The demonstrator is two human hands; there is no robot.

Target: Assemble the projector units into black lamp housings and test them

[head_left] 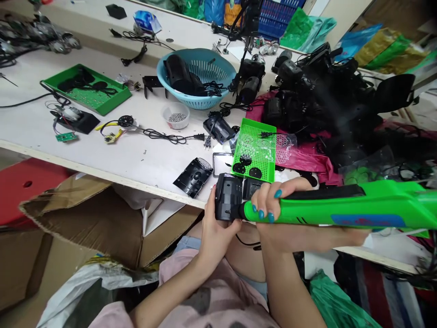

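Head view: black housing at table edge, low center, clamped in left hand so it stays steady against the tip of the green power screwdriver, which right hand grips, fingers wrapped fully around. At 12 o'clock of housing, green tray with small black discs; farther at 12, blue colander; white worktable cluttered, cardboard box at 9.

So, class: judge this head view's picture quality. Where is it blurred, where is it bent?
Head view: even, soft light, faint shadows; the table edge bows from wide-lens distortion; the black device pile looks hazy; the green tool smears toward the right border; the hands, left and right, stay sharp.
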